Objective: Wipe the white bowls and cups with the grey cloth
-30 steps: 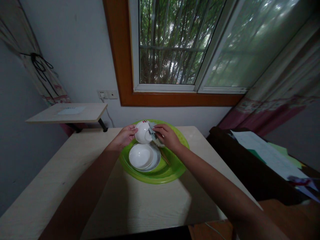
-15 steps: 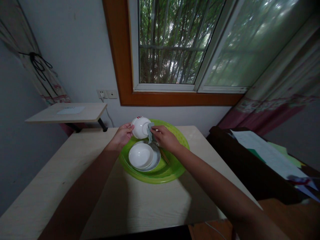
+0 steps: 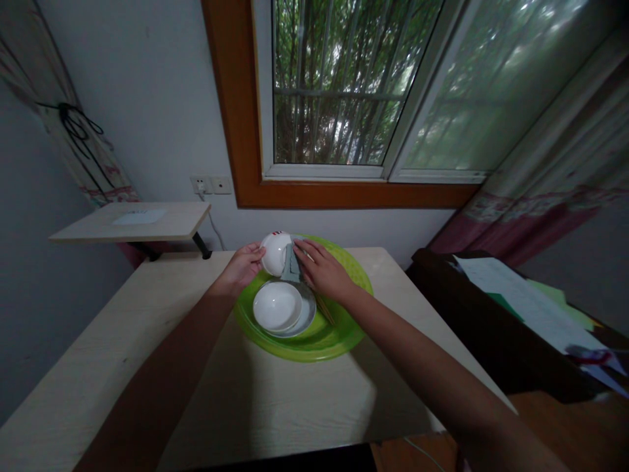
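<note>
My left hand grips the rim of a white bowl with red marks, tilted so its underside faces right. Against the bowl's base, my right hand presses a grey-green cloth, its fingers closed over the cloth's right side. Both hands are above a round green basin. Inside it, a second white bowl rests on a greyish plate or dish. A pair of chopsticks lies to the right of these, partly hidden under my right hand.
The basin stands on a pale wooden table below a window. A small raised shelf with a paper on it is at the back left. Right of the table, papers lie on a dark brown piece of furniture.
My right hand has flattened over the cloth, which now spreads wider across the bowl's base. The bowl has turned slightly and shifted a little to the right in my left hand.
</note>
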Available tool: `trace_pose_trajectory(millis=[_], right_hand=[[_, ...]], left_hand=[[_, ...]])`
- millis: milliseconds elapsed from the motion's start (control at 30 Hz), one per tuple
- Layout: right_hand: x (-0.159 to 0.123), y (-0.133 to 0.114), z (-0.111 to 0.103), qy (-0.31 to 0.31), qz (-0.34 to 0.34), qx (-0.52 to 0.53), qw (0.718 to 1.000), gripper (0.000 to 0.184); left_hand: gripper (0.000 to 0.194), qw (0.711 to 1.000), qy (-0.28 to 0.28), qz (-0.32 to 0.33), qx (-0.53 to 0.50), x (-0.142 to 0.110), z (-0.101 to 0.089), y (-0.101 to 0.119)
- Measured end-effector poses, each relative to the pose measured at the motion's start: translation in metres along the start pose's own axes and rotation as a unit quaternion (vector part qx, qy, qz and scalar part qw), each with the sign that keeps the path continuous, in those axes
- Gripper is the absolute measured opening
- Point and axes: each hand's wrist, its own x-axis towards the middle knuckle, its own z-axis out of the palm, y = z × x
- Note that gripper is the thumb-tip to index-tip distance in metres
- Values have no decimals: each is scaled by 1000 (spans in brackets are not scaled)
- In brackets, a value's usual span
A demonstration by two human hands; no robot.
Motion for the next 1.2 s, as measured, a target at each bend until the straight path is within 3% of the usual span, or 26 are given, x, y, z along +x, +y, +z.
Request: trace_pose_trajectory(millis=[133, 367, 533, 633, 767, 933, 1067, 1200], right_hand=[[-3, -1, 0, -4, 22, -14, 1000, 54], [-3, -10, -2, -40, -47, 14, 998, 57], [0, -9, -3, -27, 17, -28, 999, 61], [0, -7, -5, -22, 45, -49, 998, 57], [-3, -7, -5, -41, 9, -35, 999, 55], [-2, -11, -5, -54, -39, -18, 998, 58], [0, -9, -3, -35, 11, -42, 998, 60], [-3, -3, -2, -17, 46, -42, 998, 56]], left_hand=[[32, 999, 28, 19, -7, 0, 0, 2], [34, 999, 33, 27, -8, 0, 2, 3], [35, 1000, -9, -5, 1, 0, 2, 1], [35, 1000, 6, 18, -3, 1, -1, 1], [33, 998, 41, 43, -1, 2, -3, 2], [39, 999, 23, 27, 7, 0, 0, 3], [41, 1000, 11, 14, 14, -2, 4, 3], [40, 999, 32, 44, 3, -2, 3, 5]])
